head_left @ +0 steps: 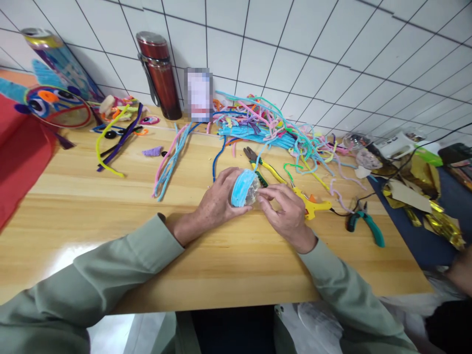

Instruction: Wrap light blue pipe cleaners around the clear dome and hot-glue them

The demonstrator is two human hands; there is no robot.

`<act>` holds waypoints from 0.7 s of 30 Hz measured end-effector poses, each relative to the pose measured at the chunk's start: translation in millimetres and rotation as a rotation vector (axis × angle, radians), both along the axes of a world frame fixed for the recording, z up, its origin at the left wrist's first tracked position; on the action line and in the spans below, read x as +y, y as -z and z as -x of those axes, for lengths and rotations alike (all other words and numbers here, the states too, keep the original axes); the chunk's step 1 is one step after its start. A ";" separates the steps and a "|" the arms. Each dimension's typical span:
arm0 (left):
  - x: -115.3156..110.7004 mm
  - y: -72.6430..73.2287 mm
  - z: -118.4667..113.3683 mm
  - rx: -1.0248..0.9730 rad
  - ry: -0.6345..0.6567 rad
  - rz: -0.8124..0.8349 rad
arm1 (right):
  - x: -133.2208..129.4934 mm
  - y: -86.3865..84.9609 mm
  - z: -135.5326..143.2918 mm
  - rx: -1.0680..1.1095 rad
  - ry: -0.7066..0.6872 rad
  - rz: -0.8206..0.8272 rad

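A small clear ball (252, 191), partly wrapped in light blue pipe cleaner (242, 188), is held above the table's middle. My left hand (220, 196) curls round its left side. At its right side, my right hand (283, 209) has thumb and forefinger pinched together; what lies between them is too small to name. A loose blue end rises from the ball toward the pile behind. Just beyond the hands lie pliers (272, 170) with yellow handles and a yellow glue gun (311, 205).
Colourful pipe cleaners (258, 130) are heaped along the wall. A red thermos (159, 76), a phone (199, 96) and a can (61, 61) stand at the back. Teal pliers (370, 226) lie right; a decorated piece (55, 105) sits left. A person's arm (460, 270) shows at the right edge.
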State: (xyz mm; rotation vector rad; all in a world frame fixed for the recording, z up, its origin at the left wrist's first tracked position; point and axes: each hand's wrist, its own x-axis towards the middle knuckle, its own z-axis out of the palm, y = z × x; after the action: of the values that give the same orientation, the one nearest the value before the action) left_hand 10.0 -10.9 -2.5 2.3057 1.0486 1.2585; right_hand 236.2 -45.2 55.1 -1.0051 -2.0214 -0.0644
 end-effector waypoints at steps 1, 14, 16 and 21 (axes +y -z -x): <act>-0.1 -0.3 -0.2 0.000 -0.004 0.001 | 0.1 0.1 0.6 0.012 0.012 0.007; -4.7 -4.5 -1.2 0.035 0.008 0.002 | -2.6 -1.3 9.0 0.086 0.059 0.109; -5.6 -4.9 -1.7 0.032 0.002 -0.008 | -4.1 -1.4 10.7 0.089 0.073 0.115; -6.3 -3.9 -2.2 0.046 -0.006 -0.026 | -5.8 -2.5 12.4 0.109 0.092 0.136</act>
State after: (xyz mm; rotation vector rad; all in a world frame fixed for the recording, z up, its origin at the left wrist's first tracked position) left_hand 12.2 -17.2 1.4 2.3639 1.0606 1.2335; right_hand 223.8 -51.0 57.5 -1.1620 -1.8999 0.0791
